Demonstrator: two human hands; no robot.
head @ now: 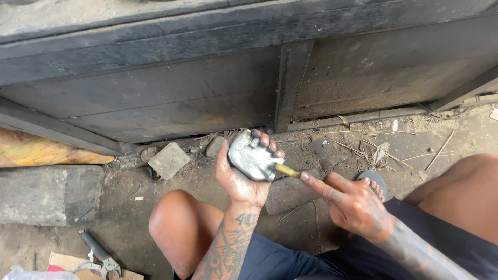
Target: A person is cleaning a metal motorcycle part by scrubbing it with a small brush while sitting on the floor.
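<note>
My left hand (239, 179) grips a rounded, shiny grey metal part (250, 155), fingers curled over its top edge. My right hand (353, 203) holds a small brush with a yellowish handle (287, 170); its tip touches the lower right of the metal part, and my index finger lies along the handle. Both hands are greasy. I am squatting, with my left knee (179, 218) below the hands and my right thigh (461, 197) at the right.
A dark, dirty metal panel (207, 98) stands close in front. A square stone block (169, 159) and a larger concrete slab (49, 194) lie at left. Pliers (98, 256) rest on cardboard at bottom left. My sandalled foot (374, 184) stands on the dirt floor with twigs.
</note>
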